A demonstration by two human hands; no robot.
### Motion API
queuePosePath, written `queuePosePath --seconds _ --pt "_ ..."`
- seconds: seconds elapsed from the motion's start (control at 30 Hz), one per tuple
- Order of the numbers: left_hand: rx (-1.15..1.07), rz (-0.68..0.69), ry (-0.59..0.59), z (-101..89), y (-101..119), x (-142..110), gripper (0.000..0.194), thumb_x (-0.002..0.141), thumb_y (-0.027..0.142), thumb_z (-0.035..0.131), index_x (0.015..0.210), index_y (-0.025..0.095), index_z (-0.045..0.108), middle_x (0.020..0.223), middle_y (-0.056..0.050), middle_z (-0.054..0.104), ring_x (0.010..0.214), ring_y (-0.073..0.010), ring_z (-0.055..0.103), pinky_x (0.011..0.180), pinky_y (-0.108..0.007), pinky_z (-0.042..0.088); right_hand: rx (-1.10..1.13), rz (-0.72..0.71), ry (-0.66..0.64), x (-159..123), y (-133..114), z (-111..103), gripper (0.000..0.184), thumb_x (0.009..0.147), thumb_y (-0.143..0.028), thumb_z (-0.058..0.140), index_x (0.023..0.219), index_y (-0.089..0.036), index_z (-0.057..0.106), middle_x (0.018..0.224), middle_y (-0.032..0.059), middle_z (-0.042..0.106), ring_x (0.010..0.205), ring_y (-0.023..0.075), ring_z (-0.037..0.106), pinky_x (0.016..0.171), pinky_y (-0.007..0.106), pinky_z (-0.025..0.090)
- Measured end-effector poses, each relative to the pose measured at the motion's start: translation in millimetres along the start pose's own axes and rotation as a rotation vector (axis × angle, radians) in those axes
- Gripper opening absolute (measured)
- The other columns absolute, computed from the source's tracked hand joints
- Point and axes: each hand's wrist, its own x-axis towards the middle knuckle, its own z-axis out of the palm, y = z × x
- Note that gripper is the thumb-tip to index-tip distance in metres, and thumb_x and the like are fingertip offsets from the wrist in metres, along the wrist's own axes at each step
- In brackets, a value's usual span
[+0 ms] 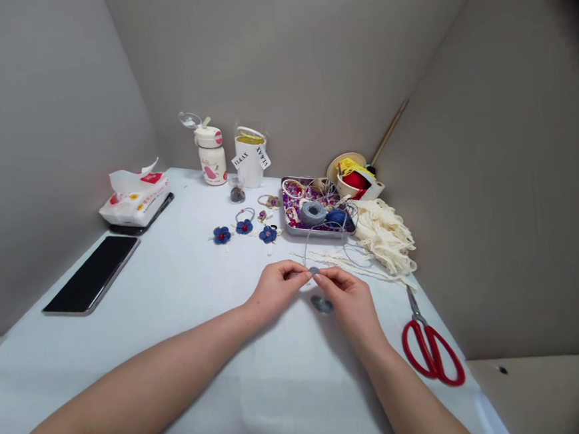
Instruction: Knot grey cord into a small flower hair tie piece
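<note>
Above the middle of the table, my left hand [281, 286] and my right hand [349, 299] meet fingertip to fingertip. Both pinch a small grey rounded cord piece [314, 270], partly covered by the fingers. A thin grey cord [304, 246] rises from there and loops back toward the tray. Just below the fingers is a blurred dark grey, petal-like piece [321, 304]; whether it hangs or lies on the table I cannot tell. Beyond my hands sits a metal tray [315, 232] with a grey cord roll [312, 212], a blue yarn ball [337, 219] and many beads.
Red-handled scissors [433, 353] lie at the right edge, below cream yarn [385, 236]. Several blue flowers [244, 226] lie left of the tray. A bottle [212, 157], a white canister [250, 163] and a yarn bowl [351, 179] stand behind. Tissues [135, 201] and a phone [91, 275] are left.
</note>
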Motion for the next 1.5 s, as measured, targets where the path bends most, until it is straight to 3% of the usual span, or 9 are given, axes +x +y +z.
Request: queuePosePath --seconds 0.13,0.33,0.83,1.17,1.3,1.5 --pt "0.038 0.031 -0.017 -0.5 -2.2 1.1 0.019 0.074 0.032 0.065 0.078 0.014 0.069 0.073 -0.003 0.065 0.068 -0.0137 0.054 0.067 -0.026 0.040 -0.026 -0.029 -0.019 -0.2 -3.8 -0.6 0.028 0.075 -0.045 0.068 0.082 -0.018 0.067 0.078 0.0029 0.064 0.071 0.0166 0.056 0.063 0.028 0.045" --pt "0.224 0.107 -0.060 -6.5 -5.5 3.2 0.019 0.076 0.032 0.063 0.080 0.016 0.072 0.075 -0.003 0.067 0.068 -0.0146 0.055 0.066 -0.026 0.041 -0.241 -0.135 -0.042 2.5 -10.4 -7.5 0.024 0.079 -0.042 0.062 0.076 -0.018 0.065 0.078 0.0038 0.064 0.077 0.0193 0.056 0.073 0.032 0.043" --pt "0.433 0.145 -0.096 -7.9 -4.5 5.0 0.017 0.075 0.026 0.059 0.078 0.018 0.073 0.072 -0.002 0.067 0.065 -0.0145 0.054 0.062 -0.025 0.040 -0.572 -0.247 -0.169 5.8 -10.1 -18.4 0.019 0.085 -0.034 0.054 0.073 -0.021 0.062 0.074 0.0015 0.063 0.068 0.0168 0.056 0.067 0.029 0.038" --pt "0.503 0.190 -0.169 -9.9 -6.8 4.5 0.017 0.074 0.022 0.057 0.076 0.020 0.073 0.072 -0.001 0.065 0.067 -0.0141 0.053 0.063 -0.024 0.039 -0.845 -0.311 -0.230 0.1 -15.8 -20.1 0.016 0.086 -0.022 0.050 0.074 -0.021 0.060 0.081 0.0015 0.064 0.077 0.0180 0.056 0.081 0.038 0.027" --pt "0.439 0.157 -0.156 -9.6 -6.1 4.9 0.017 0.073 0.022 0.056 0.075 0.018 0.072 0.069 -0.001 0.064 0.064 -0.0134 0.051 0.061 -0.024 0.038 -0.759 -0.304 -0.216 0.9 -15.6 -20.6 0.014 0.086 -0.023 0.052 0.075 -0.022 0.062 0.080 0.0011 0.064 0.078 0.0182 0.057 0.082 0.038 0.030" --pt "0.193 0.045 -0.050 -6.9 -0.3 6.3 0.018 0.073 0.031 0.061 0.074 0.015 0.069 0.070 -0.002 0.063 0.064 -0.0134 0.051 0.062 -0.025 0.038 -0.396 -0.165 -0.147 4.0 -12.9 -19.7 0.016 0.079 -0.035 0.063 0.086 -0.021 0.067 0.091 0.0044 0.066 0.078 0.0189 0.059 0.069 0.031 0.043"
